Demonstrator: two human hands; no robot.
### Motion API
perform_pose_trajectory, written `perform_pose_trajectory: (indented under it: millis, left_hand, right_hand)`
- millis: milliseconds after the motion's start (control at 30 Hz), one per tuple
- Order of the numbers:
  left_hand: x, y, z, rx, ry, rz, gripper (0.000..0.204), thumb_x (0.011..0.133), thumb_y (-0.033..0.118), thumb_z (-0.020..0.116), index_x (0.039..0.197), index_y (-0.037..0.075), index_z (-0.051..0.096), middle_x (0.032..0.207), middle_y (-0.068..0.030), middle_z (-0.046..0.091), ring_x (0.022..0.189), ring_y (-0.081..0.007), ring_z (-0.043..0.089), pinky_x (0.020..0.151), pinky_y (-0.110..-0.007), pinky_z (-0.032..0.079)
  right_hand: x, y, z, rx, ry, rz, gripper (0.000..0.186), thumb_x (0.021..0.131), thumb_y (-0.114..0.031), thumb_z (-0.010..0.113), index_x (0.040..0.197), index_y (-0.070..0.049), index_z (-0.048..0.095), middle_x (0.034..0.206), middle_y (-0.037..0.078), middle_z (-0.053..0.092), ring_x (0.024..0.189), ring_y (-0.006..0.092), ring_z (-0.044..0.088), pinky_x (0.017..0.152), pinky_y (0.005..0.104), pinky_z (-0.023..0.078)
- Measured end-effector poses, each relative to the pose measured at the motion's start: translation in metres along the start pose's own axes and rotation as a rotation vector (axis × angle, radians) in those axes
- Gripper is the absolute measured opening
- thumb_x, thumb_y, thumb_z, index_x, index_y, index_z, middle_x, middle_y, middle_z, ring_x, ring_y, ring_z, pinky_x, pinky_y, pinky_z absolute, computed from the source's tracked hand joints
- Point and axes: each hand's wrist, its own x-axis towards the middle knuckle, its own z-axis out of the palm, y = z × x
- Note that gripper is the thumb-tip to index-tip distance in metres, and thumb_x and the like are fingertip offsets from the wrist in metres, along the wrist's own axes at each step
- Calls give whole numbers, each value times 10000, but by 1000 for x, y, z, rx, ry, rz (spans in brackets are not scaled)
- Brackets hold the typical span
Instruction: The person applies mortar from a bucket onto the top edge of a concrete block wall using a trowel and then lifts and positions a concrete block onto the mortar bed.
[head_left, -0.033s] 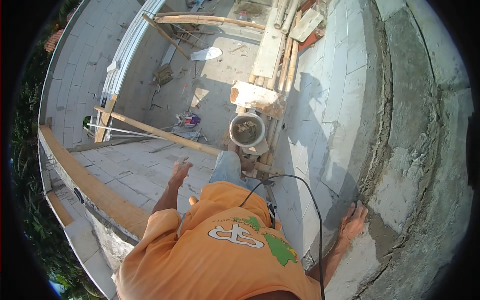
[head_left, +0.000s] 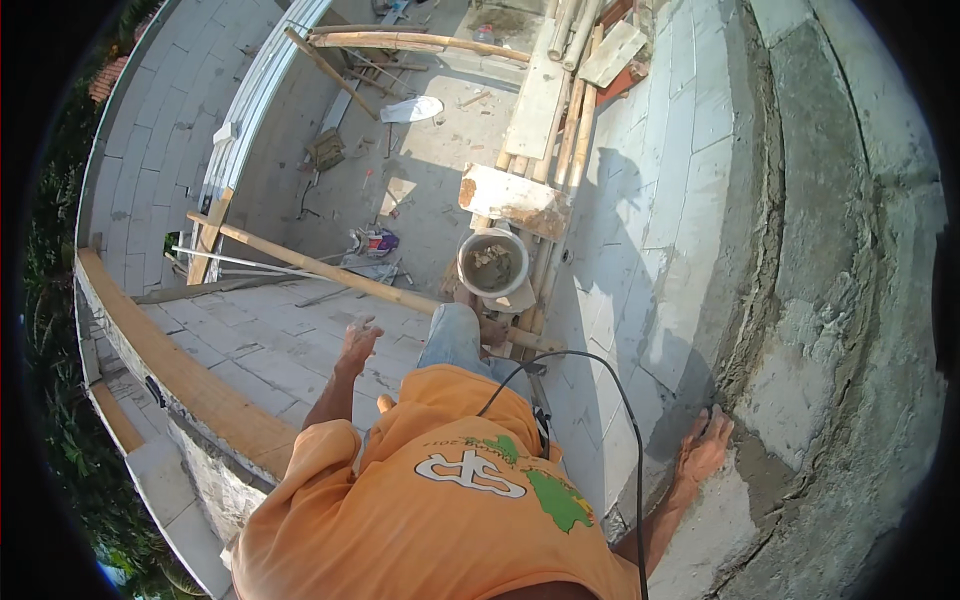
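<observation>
My left hand (head_left: 359, 342) is held out in the air on the left, fingers apart with nothing in them, above a pale block wall (head_left: 265, 365). Pressed against the rough wall on my right is my right hand (head_left: 706, 444), its fingers stretched out beside a patch of wet-looking grey mortar (head_left: 768, 482). A pale round bucket (head_left: 494, 293) stands ahead of my knee, partly filled with grey mortar (head_left: 492, 266). Just beyond it lies a mortar-stained board (head_left: 514, 197). Neither hand touches the bucket.
Long bamboo poles (head_left: 576, 130) and a plank (head_left: 535, 115) run away from me along the right wall (head_left: 640, 260). A bamboo pole (head_left: 330, 268) crosses at left. Below, debris lies on a concrete floor (head_left: 430, 160). A black cable (head_left: 622, 395) loops beside me. Greenery (head_left: 60, 400) shows beyond the outer wall.
</observation>
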Motion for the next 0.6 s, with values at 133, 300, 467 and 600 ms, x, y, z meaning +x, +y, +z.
perform_pose_trajectory:
  millis: [133, 300, 467, 600]
  left_hand:
    - [-4, 9, -11, -63, 61, 70, 618, 788, 226, 648, 1369, 64, 516, 1176, -183, 623, 1058, -305, 597, 749, -425, 551]
    - [19, -46, -14, -87, 114, -137, 614, 767, 173, 635, 1363, 76, 520, 1021, -150, 588, 973, -298, 592, 687, -450, 566]
    - [56, -49, -8, -73, 59, -85, 614, 820, 190, 607, 1410, 85, 469, 1129, -164, 570, 994, -273, 580, 620, -382, 543]
    - [80, -40, -7, -164, 10, 8, 634, 823, 246, 609, 1418, 108, 439, 1134, -137, 572, 1008, -254, 566, 613, -361, 536]
  right_hand:
    - [-2, -2, -3, 68, -58, 77, 291, 964, -230, 586, 1167, -36, 662, 1110, 210, 667, 1013, 434, 650, 773, 475, 570]
    - [18, -9, -8, 58, -34, 177, 262, 928, -239, 621, 1112, -60, 676, 1065, 226, 654, 997, 421, 647, 793, 466, 555]
    - [48, -36, -17, 186, -53, 228, 240, 900, -197, 637, 1091, -55, 663, 1009, 223, 638, 905, 417, 654, 751, 474, 550]
    - [75, -48, 18, 296, -107, 114, 262, 892, -179, 635, 1119, -48, 642, 1022, 220, 623, 874, 419, 649, 750, 474, 543]
